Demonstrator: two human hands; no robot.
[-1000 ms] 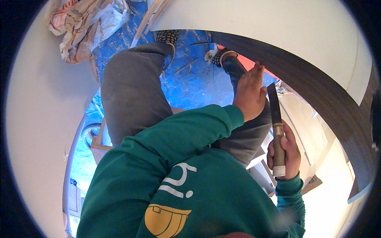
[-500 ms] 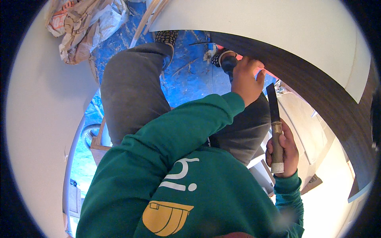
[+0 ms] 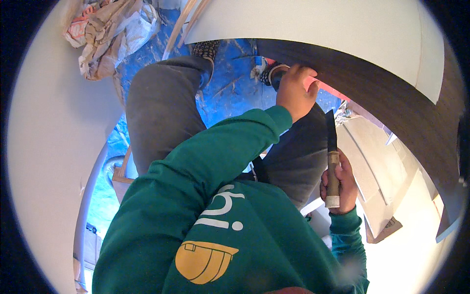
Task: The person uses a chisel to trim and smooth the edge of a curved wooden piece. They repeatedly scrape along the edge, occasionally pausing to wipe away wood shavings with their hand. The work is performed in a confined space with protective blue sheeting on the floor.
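Note:
My right hand [image 3: 346, 183] is wrapped round the wooden handle of a chisel [image 3: 332, 169]. Its flat dark blade points up and away from me, and a pale ring caps the handle's near end. Crossing my body in its green sleeve, my left arm reaches to the right. My left hand [image 3: 296, 93] is closed beside the lower edge of a dark wood-grain panel [image 3: 362, 68], its fingers bent and mostly turned away from view. What it grips is hidden. A pinkish-red strip [image 3: 334, 90] shows along the panel's edge next to those fingers.
Blue sheeting [image 3: 230, 83] covers the floor between my legs. Crumpled paper and plastic bags [image 3: 110, 41] lie far left, near thin wooden strips [image 3: 181, 27]. A white panel [image 3: 46, 137] rises at left; another white surface [image 3: 318, 22] spans the far side. Pale boards [image 3: 367, 161] stand at right.
My left hand has shifted slightly left, and a dark rounded thing beside it is now mostly covered. The chisel in my right hand has moved a little left and lower.

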